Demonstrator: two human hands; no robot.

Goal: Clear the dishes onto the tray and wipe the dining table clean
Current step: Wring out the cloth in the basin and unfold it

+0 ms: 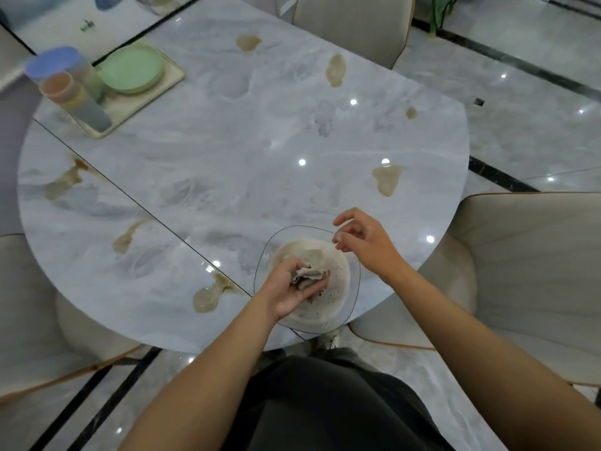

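Evidently midway through the cleanup, a person is standing at the near edge of a marble worktop [244,141], bunching a wet, greyish cloth [309,275] in the left grip [286,288]. Its fingers are curling round the fabric directly over a clear glass bowl [356,284] of murky water. The right grip [364,242] is hovering just above the bowl's far rim, fingers loosely bent and holding nothing.

The clearing half of the job is looking largely done. A green plate [131,68] and a blurred stack of coloured cups [65,89] are sitting on the cream tray [170,79] at the far left of the worktop. Apart from the bowl itself, no other dishes are showing on the surface.

The wiping half is looking far from finished. Brown spills [387,180] are lying well apart across the marble: one just beyond the right grip, one just left of the bowl, several toward the far edge and more along the left side. By this reckoning, the cloth is being rinsed or wrung ahead of further passes, and the bowl is waiting to be carried off. Upholstered chairs [520,255] are ringing the worktop.
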